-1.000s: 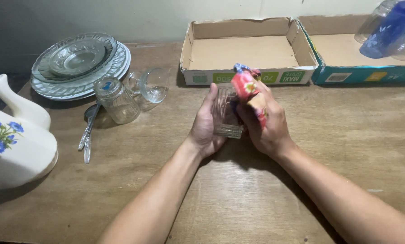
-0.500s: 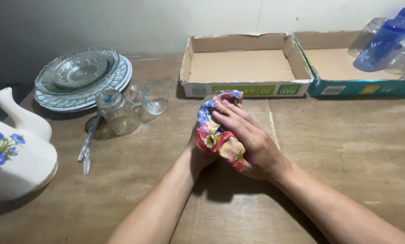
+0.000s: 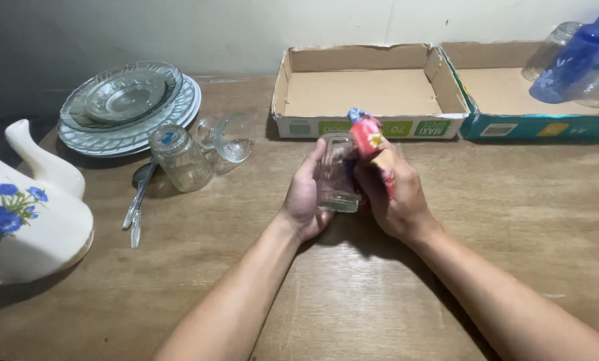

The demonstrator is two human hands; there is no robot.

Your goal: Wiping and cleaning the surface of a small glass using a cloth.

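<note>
Centrally, glass (image 3: 335, 175), floral cloth (image 3: 371, 148), cardboard box (image 3: 369, 91)

Bare wooden table (image 3: 513, 194) lies open to the right of the right hand (image 3: 393, 194), from the near edge up to the cardboard boxes, so a hand could pass freely there. The near middle of the table is open too, crossed only by the two forearms. Straight ahead, the open box (image 3: 369, 90) and the blue-edged box (image 3: 513, 100) beside it wall off the back; blue and clear cups (image 3: 573, 63) fill the far right corner. Left of the left hand (image 3: 303, 200), an upturned glass (image 3: 179, 157), a tipped glass (image 3: 229, 140) and spoons (image 3: 137, 204) crowd together, with stacked plates (image 3: 129, 107) behind. A teapot (image 3: 25, 214) blocks the left edge.
</note>
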